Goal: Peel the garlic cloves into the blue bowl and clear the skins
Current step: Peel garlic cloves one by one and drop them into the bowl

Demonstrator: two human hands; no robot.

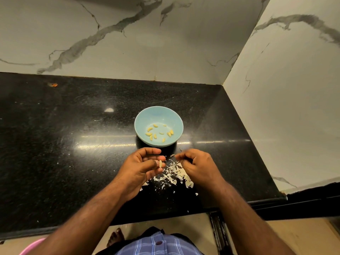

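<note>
Right, the peeled garlic clove (160,163) sits pinched at your left hand's (141,168) fingertips, just in front of the blue bowl (158,115) holding peeled cloves (158,133). Your right hand (197,166) curls around a scrap of skin (172,155). Between both hands, the skins (174,174) lie piled on the black countertop (64,135).

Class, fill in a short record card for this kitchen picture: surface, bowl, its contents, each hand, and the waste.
surface: black counter
bowl: blue bowl, upright, beyond the hands
contents: peeled garlic cloves
left hand: pinches one clove
right hand: fingers curled, pinching a bit of skin
waste: skins heaped on the counter between the hands
</note>
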